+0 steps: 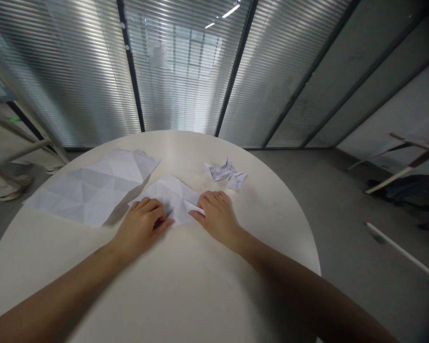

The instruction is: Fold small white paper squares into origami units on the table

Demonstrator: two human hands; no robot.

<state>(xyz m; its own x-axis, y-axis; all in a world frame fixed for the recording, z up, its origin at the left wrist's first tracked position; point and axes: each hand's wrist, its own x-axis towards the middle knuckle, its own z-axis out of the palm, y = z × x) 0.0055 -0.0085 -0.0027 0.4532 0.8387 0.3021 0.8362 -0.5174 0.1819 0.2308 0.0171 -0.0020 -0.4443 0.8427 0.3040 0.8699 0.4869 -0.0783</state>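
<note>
A creased piece of white paper (178, 194) lies on the round white table, between my two hands. My left hand (145, 219) grips its left near edge, fingers curled and thumb pressed in towards the paper. On the opposite side my right hand (216, 212) pinches the right corner, with the thumb below and the fingers bent over it. The paper parts beneath my fingers are hidden. Just beyond my right hand sits a small folded paper shape (227, 172) with pointed flaps. To the left rests a larger white sheet (96, 183) covered in fold lines, one edge lifted slightly.
The round white table (186, 290) has its curved far edge close to a glass partition with blinds (182, 71). Wooden chair legs (407, 166) stand on the grey floor at right. At the left edge are a pale frame and a shoe (9, 185).
</note>
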